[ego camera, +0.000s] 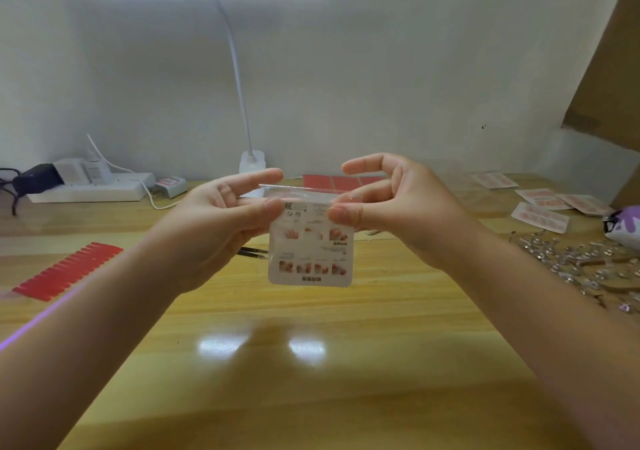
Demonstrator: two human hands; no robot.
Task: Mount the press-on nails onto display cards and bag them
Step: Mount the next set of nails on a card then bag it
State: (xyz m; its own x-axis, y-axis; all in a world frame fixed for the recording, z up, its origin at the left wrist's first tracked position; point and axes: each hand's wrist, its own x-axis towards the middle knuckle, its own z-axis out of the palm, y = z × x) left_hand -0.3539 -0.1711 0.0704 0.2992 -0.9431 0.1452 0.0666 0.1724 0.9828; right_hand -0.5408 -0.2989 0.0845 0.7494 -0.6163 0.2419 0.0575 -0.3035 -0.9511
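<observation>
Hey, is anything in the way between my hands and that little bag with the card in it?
Nothing visible is. The left hand and right hand each already pinch a top corner of the bag, holding it up above the wooden table. The tweezers lie on the table behind it, apart from both hands.

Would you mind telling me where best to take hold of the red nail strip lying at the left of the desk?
Judging by its pose, pinch the red nail strip at its near-left short end, coming from the desk's front edge. It lies flat and long, slanting away to the right, so an end should lift more easily than a long side.
</observation>
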